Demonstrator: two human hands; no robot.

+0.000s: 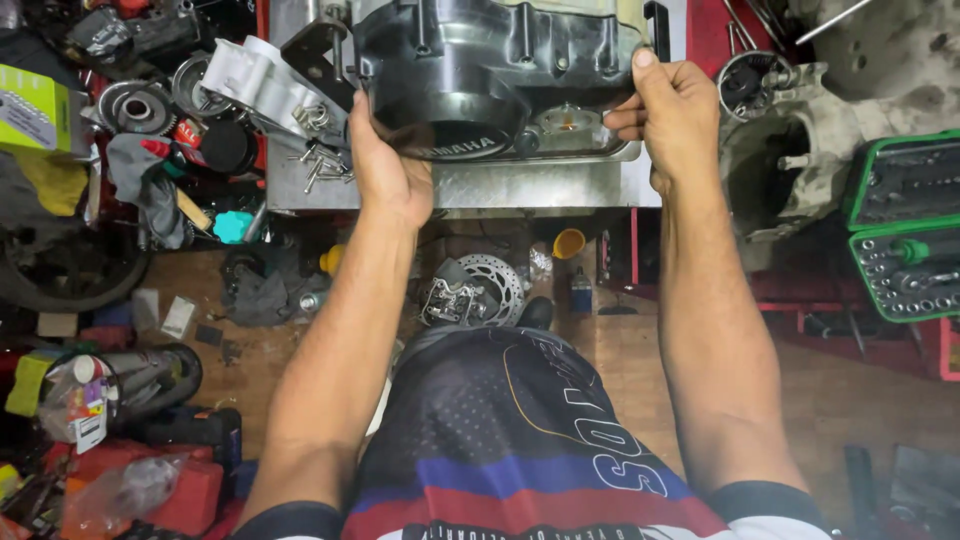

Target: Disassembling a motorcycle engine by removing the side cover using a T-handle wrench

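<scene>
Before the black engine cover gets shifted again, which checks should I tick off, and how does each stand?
1. Left hand grips the black engine cover: ok.
2. Right hand grips its other side: ok.
3. Cover sits over the metal tray: ok.
4. Loose bolts lie close to the left hand: not ok.
5. Cover seated flush underneath: cannot tell.

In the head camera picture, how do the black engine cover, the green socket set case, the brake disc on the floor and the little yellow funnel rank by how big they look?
Largest to smallest, as they look:
1. Black engine cover, held by the left hand and right hand
2. Green socket set case, partly cut off at the edge
3. Brake disc, lower down on the floor, so likely understated
4. Yellow funnel
</scene>
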